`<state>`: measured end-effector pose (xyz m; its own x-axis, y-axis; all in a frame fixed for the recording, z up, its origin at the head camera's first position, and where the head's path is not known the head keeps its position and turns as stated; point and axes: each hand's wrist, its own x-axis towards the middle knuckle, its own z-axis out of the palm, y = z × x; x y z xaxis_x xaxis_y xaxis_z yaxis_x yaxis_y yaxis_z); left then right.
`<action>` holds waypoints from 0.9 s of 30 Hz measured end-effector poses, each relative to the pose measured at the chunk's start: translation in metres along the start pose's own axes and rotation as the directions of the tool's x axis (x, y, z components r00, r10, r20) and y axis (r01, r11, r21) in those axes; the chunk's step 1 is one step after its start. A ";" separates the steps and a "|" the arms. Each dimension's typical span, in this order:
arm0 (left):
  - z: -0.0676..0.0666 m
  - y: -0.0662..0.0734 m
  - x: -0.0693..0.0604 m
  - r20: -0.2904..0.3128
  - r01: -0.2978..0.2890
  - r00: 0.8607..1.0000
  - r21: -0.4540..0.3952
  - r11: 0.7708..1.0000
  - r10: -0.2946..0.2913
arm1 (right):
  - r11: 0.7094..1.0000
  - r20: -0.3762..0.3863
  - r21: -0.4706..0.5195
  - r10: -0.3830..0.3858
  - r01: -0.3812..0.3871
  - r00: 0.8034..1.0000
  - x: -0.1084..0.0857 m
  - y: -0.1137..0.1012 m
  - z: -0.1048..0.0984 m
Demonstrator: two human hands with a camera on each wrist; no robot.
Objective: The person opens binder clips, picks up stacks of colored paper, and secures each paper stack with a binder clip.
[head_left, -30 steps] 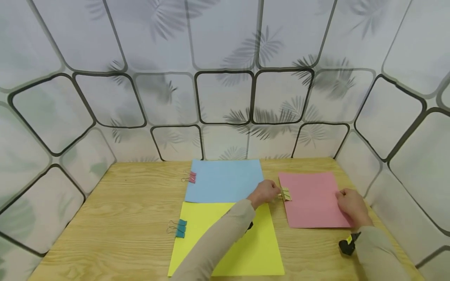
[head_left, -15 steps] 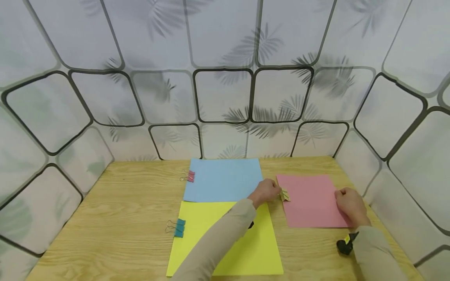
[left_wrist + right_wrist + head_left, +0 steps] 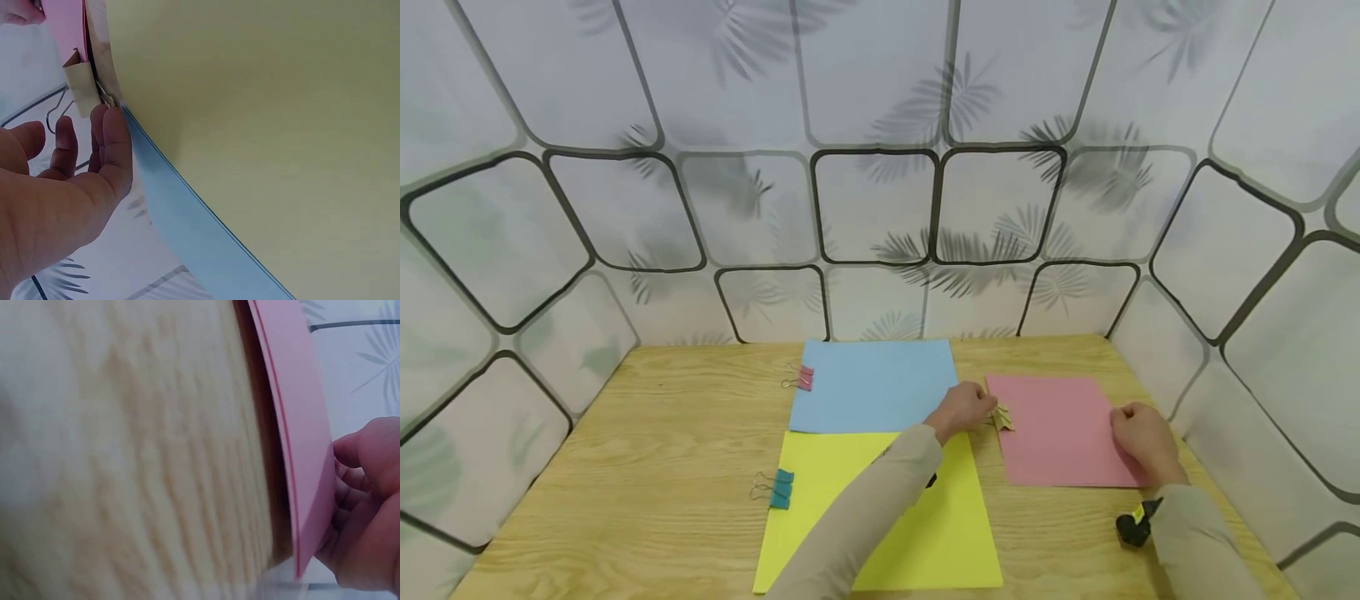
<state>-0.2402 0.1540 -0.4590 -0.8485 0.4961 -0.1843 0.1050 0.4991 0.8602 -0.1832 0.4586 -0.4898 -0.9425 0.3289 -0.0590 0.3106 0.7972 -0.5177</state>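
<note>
A gold binder clip (image 3: 1003, 418) grips the left edge of the pink paper (image 3: 1060, 437), which lies on the right of the table. My left hand (image 3: 962, 408) is beside the clip. In the left wrist view, its thumb and fingers stand apart around the wire handles of the binder clip (image 3: 81, 84), fingertips close to one handle. My right hand (image 3: 1146, 437) holds the paper's right edge. In the right wrist view, the right hand (image 3: 369, 512) has its thumb and curled fingers at the edge of the layered pink paper (image 3: 300, 425); some fingertips are hidden.
Blue paper (image 3: 872, 383) with a pink binder clip (image 3: 806, 378) lies at the back middle. Yellow paper (image 3: 940, 533) with a teal binder clip (image 3: 781, 489) lies in front of it, partly under my left sleeve. Patterned walls (image 3: 880, 208) enclose the wooden table (image 3: 662, 467).
The gold clip and the pink paper's left side have shifted slightly left in the view, partly with the camera. Both hands stay at nearly the same places beside the paper.
</note>
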 end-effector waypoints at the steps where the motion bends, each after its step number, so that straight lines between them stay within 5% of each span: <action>1: -0.001 -0.001 0.000 -0.001 0.004 1.000 -0.003 1.000 -0.004 | 1.000 -0.007 -0.008 -0.001 0.001 1.000 0.000 0.000 0.000; 12: -0.036 -0.008 -0.001 -0.068 0.040 0.997 0.009 0.999 -0.040 | 1.000 0.019 -0.018 0.006 -0.006 1.000 -0.007 -0.002 -0.013; 27: -0.100 -0.019 -0.022 -0.115 0.062 0.992 0.045 0.997 -0.056 | 0.998 0.034 -0.048 0.033 -0.031 0.999 -0.005 -0.017 -0.007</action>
<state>-0.2749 0.0623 -0.4243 -0.9071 0.3822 -0.1763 0.0757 0.5602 0.8249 -0.1826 0.4473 -0.4744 -0.9356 0.3370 -0.1052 0.3451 0.8099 -0.4742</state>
